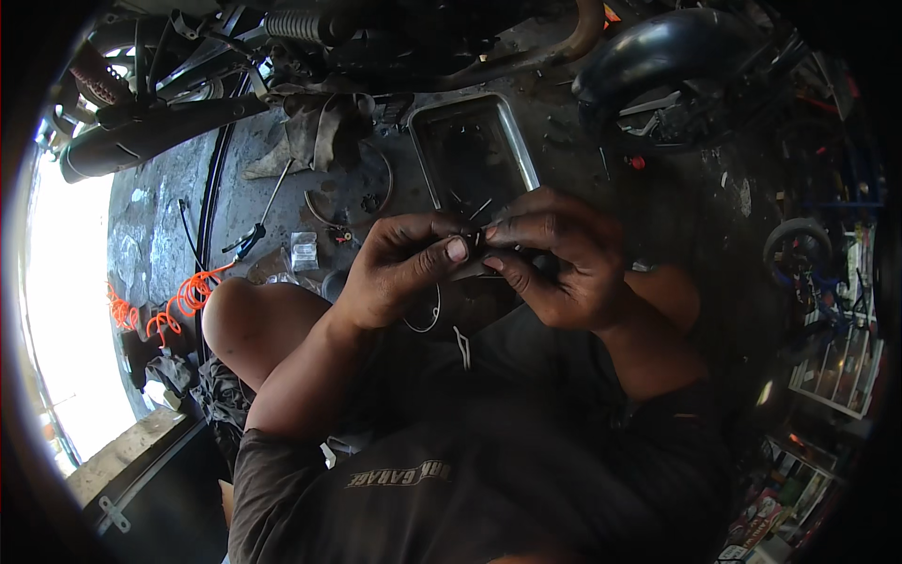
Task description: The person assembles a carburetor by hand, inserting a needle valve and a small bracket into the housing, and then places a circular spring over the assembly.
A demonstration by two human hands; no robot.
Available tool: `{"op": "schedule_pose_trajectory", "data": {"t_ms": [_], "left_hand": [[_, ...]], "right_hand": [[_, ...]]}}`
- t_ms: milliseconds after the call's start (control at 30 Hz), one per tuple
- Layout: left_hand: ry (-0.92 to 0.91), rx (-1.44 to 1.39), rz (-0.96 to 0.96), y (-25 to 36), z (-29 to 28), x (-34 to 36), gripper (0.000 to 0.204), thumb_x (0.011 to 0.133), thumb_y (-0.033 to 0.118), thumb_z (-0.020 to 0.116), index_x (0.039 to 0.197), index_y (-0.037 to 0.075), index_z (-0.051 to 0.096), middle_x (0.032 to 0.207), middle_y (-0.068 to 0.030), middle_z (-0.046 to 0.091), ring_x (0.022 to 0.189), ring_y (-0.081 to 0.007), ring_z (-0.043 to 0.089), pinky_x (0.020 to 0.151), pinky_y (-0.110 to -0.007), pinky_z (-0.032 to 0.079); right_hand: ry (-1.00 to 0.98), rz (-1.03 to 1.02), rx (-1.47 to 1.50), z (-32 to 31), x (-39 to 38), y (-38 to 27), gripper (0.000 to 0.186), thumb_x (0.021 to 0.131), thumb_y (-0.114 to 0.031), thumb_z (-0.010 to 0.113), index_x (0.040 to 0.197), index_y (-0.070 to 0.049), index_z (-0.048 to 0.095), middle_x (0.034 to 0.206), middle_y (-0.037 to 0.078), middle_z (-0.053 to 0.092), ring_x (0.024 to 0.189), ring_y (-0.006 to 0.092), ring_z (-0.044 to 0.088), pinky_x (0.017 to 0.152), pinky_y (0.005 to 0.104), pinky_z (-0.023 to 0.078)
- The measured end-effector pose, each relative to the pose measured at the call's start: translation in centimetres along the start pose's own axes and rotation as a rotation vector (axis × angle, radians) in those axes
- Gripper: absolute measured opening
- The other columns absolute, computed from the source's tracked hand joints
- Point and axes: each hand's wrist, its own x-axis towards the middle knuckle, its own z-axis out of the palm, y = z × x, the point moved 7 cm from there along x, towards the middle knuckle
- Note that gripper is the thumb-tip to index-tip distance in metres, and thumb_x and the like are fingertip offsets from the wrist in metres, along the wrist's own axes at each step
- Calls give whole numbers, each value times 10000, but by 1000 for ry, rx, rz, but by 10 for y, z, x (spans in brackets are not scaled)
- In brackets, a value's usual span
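Observation:
Both hands meet in front of my lap, fingertips nearly touching. My left hand (399,268) is closed, thumb pressed to its bent forefinger. My right hand (564,258) pinches from the other side, thumb below and fingers above. Between the fingertips is a small dark piece (477,241); its kind is too small and covered to make out. A thin wire loop (436,315) hangs under my left hand. Beyond the hands lies a metal-rimmed rectangular tray (522,146) with dark contents.
A motorcycle's exhaust (155,141) crosses the far left, and a black fender (672,56) stands far right. On the floor lie a rag (315,132), a curved band (388,179), a screwdriver (250,242), a small clear packet (303,251) and an orange coiled hose (194,293).

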Motion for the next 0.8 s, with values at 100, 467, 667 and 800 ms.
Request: {"op": "schedule_pose_trajectory", "data": {"t_ms": [100,467,667,800], "left_hand": [[-14,13,13,0,-3,0,225,958,162,675,1053,-41,696,993,-96,720,931,-146,662,852,-288,513],[18,98,-33,0,-3,1,204,954,153,673,1000,-43,706,964,-90,719,914,-141,659,826,-281,503],[-12,79,-77,-4,1,0,217,962,173,665,993,-38,706,948,-81,714,898,-130,647,808,-272,494],[11,125,-43,-1,-1,-1,180,960,136,667,994,-37,706,930,-74,707,888,-126,645,799,-266,494]], "right_hand": [[-28,26,61,-2,0,3,200,778,5,782,959,-36,709,887,103,683,792,219,689,661,313,560],[-133,-315,-202,-5,-5,-11,325,700,46,752,1020,-4,741,984,119,672,844,258,668,704,346,587],[-157,-298,-103,-5,-4,-9,331,684,30,755,1012,-13,746,989,118,677,866,263,676,713,362,587],[-177,-127,-55,0,-2,-1,322,690,24,788,1003,-23,728,1047,120,700,902,256,694,720,350,586]]}}
